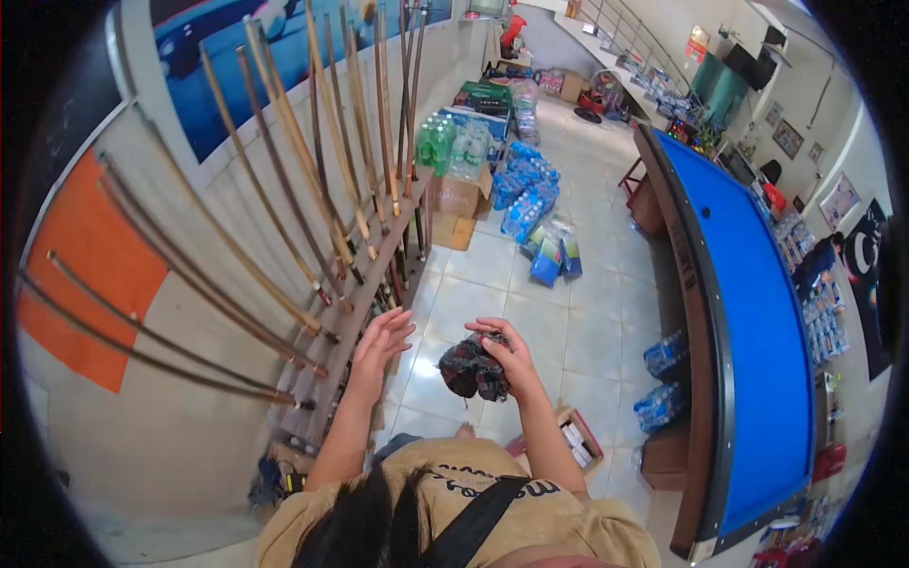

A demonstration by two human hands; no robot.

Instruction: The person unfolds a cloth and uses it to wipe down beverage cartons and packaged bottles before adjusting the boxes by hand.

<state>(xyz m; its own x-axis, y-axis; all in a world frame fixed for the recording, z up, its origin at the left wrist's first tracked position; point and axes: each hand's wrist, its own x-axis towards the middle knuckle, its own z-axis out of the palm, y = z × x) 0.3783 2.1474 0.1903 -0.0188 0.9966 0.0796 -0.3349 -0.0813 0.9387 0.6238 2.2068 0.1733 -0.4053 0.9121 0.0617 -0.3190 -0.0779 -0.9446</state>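
My right hand (507, 355) is closed round a dark, crumpled bundle (475, 366) that looks like cloth, with some reddish patches and a loose thread hanging below. To its left, my left hand (383, 341) is held up with the fingers apart and nothing in it. A gap separates the left hand from the bundle. Both hands are in front of my chest, above the tiled floor (473, 275). Nearest to the left hand is the wooden rack (365, 293) with cue sticks (284, 123) leaning on the wall.
On the right stands a pool table (757, 331) with blue cloth. Water bottle packs (530, 194), green bottles (436, 142) and a cardboard box (456, 196) stand ahead. An open box (578, 437) lies beside my right forearm; more bottle packs (658, 405) are by the table.
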